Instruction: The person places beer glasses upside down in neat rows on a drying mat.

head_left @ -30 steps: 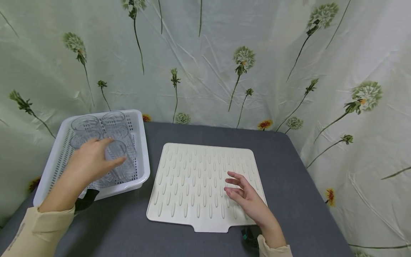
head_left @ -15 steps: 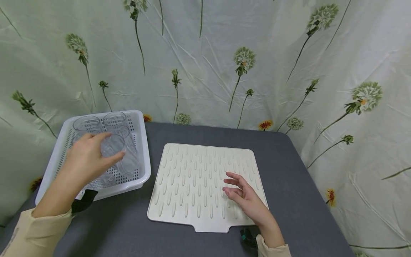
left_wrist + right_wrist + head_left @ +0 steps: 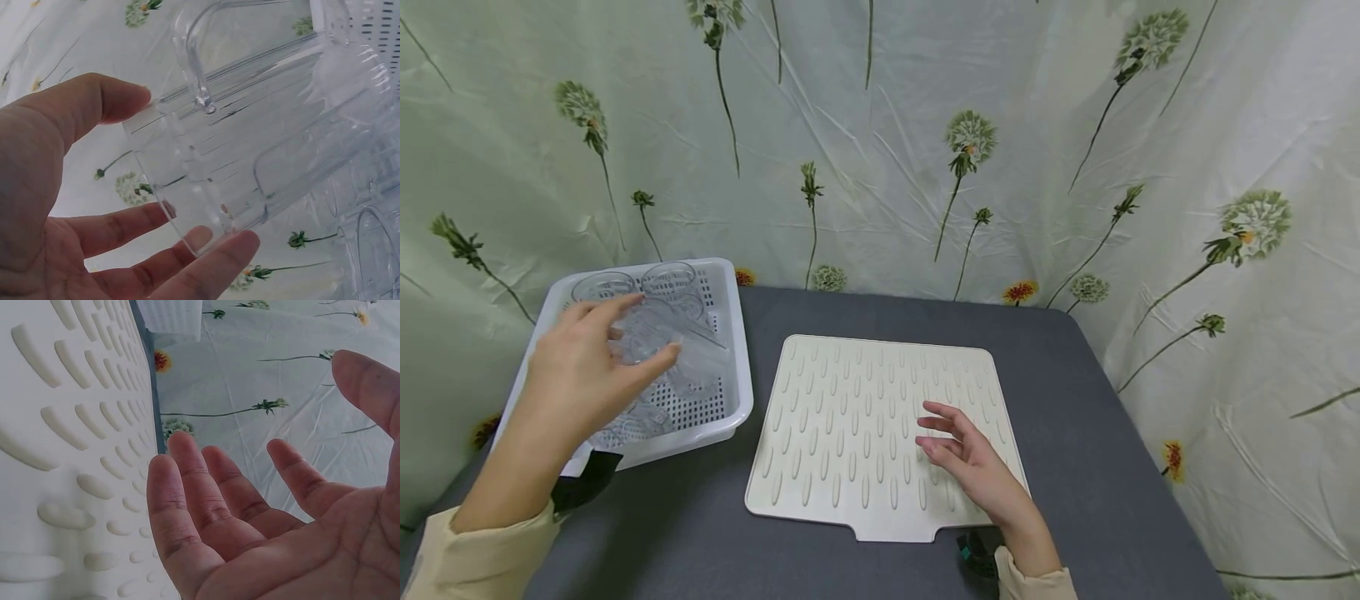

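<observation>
Cup (image 3: 231, 147) in left hand (image 3: 578, 367), right (image 3: 976, 467) relaxed

- We see a table (image 3: 1112, 517) with a dark grey surface and a rounded far right corner.
- Beyond its far edge we find a pale, creased backdrop cloth (image 3: 880, 225), which also extends along the right edge.
- We note a printed orange bloom (image 3: 1019, 292) above the far edge, left of the far right corner.
- Just beyond that corner we observe a printed round seed head (image 3: 1088, 288).
- Beside the right edge we mark a printed red-orange flower (image 3: 1172, 461).
</observation>
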### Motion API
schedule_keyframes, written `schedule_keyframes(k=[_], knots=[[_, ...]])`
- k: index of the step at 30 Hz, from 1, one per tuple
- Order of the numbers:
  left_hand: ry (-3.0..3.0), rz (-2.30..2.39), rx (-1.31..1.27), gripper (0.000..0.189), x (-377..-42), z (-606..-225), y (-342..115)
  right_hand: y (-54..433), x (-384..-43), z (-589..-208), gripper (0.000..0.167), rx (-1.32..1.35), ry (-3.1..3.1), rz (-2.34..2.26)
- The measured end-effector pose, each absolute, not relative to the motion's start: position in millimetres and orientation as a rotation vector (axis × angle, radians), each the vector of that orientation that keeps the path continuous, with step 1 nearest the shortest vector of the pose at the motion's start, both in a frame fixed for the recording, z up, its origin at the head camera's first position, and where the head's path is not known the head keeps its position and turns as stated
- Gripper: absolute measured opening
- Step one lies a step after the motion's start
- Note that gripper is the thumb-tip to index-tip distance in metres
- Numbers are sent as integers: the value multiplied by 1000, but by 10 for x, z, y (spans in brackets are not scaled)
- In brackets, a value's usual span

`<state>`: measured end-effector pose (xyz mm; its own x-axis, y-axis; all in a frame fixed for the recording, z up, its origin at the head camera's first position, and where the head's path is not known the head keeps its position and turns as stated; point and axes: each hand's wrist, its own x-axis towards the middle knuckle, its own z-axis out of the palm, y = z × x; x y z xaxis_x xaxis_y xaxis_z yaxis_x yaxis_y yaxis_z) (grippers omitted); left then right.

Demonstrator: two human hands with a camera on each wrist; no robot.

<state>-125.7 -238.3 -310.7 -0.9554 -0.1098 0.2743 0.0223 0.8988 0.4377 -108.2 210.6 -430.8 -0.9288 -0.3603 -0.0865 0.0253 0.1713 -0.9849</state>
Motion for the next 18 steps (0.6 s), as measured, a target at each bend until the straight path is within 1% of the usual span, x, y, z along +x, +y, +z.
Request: schedule_keyframes(k=[6,18], knots=[[-2685,-721,57,81,-1176,-3096,-2367,2076,-1084,-4292,61,-326,2157,-1826],[-2525,-975,-41,72,-1056,-3128,-2312,2017,-1074,-4266,59,-340,2149,-1854]])
